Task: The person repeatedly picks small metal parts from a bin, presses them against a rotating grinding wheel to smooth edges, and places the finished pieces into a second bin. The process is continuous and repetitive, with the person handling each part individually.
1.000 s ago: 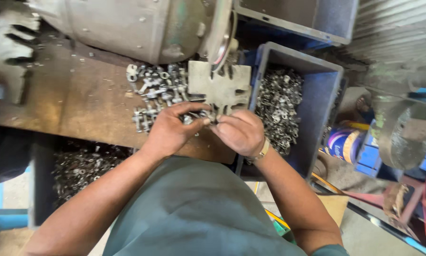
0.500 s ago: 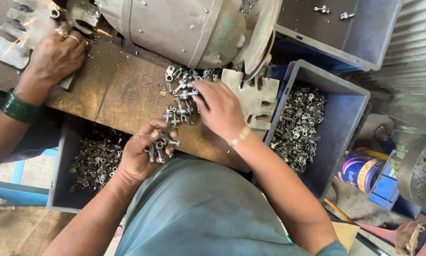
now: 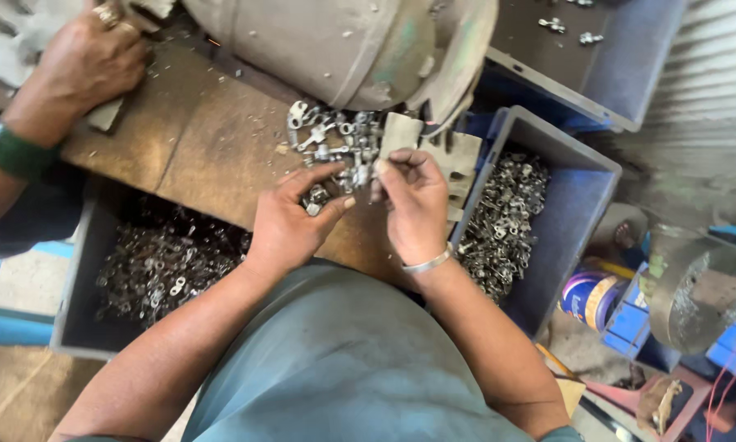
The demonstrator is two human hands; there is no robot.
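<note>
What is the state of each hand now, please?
Left hand: closed on small metal parts.
Right hand: fingers curled at the metal parts pile; whether it holds anything cannot be told.

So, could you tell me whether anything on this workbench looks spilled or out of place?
Nothing looks spilled. The loose metal parts lie in a heap on the wooden bench by the left hand and right hand; the rest sit inside the grey bins.
</note>
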